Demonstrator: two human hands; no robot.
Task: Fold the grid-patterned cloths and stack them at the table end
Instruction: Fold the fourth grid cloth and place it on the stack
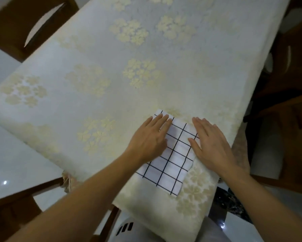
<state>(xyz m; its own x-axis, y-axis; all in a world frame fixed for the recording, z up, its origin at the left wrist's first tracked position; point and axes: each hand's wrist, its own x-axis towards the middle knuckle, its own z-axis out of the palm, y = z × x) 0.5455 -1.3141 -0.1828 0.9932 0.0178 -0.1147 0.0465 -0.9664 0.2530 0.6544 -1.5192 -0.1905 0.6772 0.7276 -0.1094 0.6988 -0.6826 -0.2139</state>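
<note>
Head view: folded white cloth with black grid lines lies near the close end of the table under a cream floral tablecloth, left hand and right hand flat on its two sides, fingers straight and together. Best to press evenly outward, setting creases before stacking.

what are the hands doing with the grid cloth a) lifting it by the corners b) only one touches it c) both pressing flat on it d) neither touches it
c: the left hand and right hand lie straight-fingered on the grid cloth, flat on the tablecloth.
</note>
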